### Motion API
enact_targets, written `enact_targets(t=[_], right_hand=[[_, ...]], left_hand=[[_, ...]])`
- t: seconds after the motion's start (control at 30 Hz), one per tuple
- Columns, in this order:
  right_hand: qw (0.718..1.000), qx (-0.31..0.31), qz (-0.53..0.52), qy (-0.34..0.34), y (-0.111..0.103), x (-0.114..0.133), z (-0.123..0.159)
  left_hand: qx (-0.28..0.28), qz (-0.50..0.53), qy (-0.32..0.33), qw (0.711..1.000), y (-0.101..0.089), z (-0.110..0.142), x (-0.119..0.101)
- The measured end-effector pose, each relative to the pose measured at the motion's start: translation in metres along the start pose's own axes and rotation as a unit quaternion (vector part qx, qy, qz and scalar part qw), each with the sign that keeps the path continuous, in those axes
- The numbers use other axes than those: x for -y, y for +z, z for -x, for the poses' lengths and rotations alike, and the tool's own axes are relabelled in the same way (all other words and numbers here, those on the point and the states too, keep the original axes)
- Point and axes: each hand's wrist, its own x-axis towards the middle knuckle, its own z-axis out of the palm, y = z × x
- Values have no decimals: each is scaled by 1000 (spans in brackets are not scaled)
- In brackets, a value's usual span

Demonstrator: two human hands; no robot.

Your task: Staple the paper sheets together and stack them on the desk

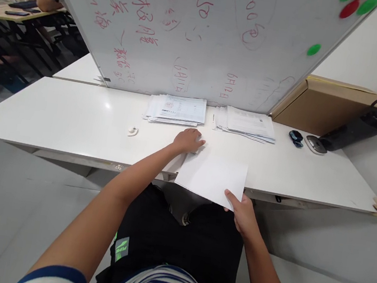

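My right hand (pixel 242 212) pinches the near right corner of some white paper (pixel 217 176), thumb on top and fingers beneath. The paper lies tilted over the front edge of the white desk (pixel 72 110); whether it is one sheet or more I cannot tell. At its far left corner is my left hand (pixel 187 140), fingers curled and thumb reaching right. A small greyish bit shows under that hand, too hidden to name. Beyond the hands lie two stacks of printed papers, a left stack (pixel 179 110) and a right stack (pixel 248 123).
A whiteboard (pixel 207 64) with red writing stands behind the stacks. A white earpiece (pixel 133 131) lies left of my hands. At the right are a dark watch-like item (pixel 296 137), a mouse (pixel 315 145), a black bottle (pixel 364 123) and a cardboard box (pixel 324 105). Another person sits at the far left.
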Motion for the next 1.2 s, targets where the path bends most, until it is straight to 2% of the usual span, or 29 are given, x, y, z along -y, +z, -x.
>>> enact_targets(t=[0.2,0.4,0.53,0.97,1.2], right_hand=[[1000,1,-4,-4,-1,-4,-2],[1000,-11,7,10,-1,-5,-3],[1000,-6,14,15,-2,-5,-3],[1000,2,-5,-12,-1,-7,-1],[1000,-8,4,-18,-9,-11,7]], left_hand=[[-3,-10,9,1000,5,-2,-1],[-21,-88,10,996,13,-3,-9],[-13,-93,15,995,15,-4,-9],[-1,8,12,1000,2,-8,4],[5,44,-2,999,0,-10,8]])
